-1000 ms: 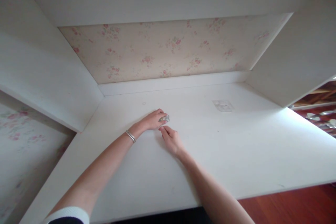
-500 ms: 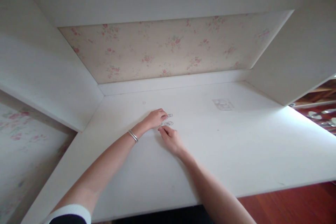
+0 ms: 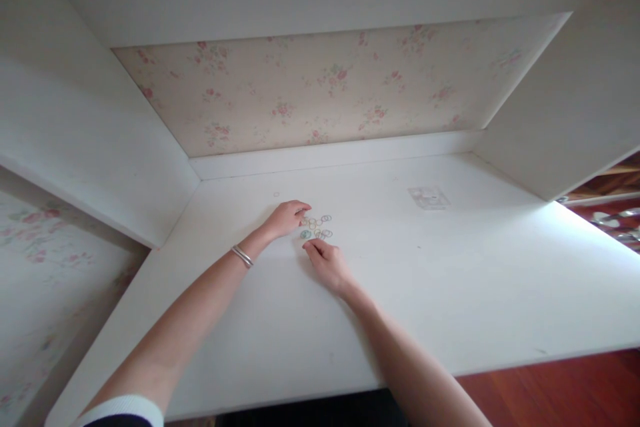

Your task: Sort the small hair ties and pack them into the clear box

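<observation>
Your left hand (image 3: 287, 217) and right hand (image 3: 329, 265) are resting with curled fingers, their gap and hold unclear; thin, round, multicoloured rings (image 3: 317, 232) are lying just beside them, probably light, best pinched by rims

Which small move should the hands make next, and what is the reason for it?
I would suggest that the left hand gently spread the overlapping rings apart. Several lie across each other on the white surface, close to the right hand too, so picking a single one may be tricky. Whether either hand holds one is unclear.
</observation>
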`<action>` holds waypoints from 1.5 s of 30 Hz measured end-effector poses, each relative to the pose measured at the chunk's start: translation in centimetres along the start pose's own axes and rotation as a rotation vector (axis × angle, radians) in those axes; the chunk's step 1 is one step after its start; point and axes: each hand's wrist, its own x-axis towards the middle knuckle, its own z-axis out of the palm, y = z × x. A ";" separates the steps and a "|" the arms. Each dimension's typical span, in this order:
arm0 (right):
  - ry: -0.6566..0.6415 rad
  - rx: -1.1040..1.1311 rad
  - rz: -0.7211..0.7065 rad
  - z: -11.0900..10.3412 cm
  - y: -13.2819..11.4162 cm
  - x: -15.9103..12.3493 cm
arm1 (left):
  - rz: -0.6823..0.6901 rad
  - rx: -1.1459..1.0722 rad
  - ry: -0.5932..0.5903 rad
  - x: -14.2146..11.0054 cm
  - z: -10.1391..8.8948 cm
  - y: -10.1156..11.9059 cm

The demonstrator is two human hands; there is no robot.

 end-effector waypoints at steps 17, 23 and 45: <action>-0.028 -0.027 -0.004 -0.1 0.0 0.0 | -0.111 0.484 0.118 1.4 -1.6 -5.1; -0.032 -0.027 -0.005 -0.2 -0.1 -0.1 | -0.101 0.492 0.163 1.1 -1.3 -4.4; -0.012 -0.033 -0.017 0.2 0.2 0.1 | 0.187 0.301 -0.071 1.1 2.0 -0.1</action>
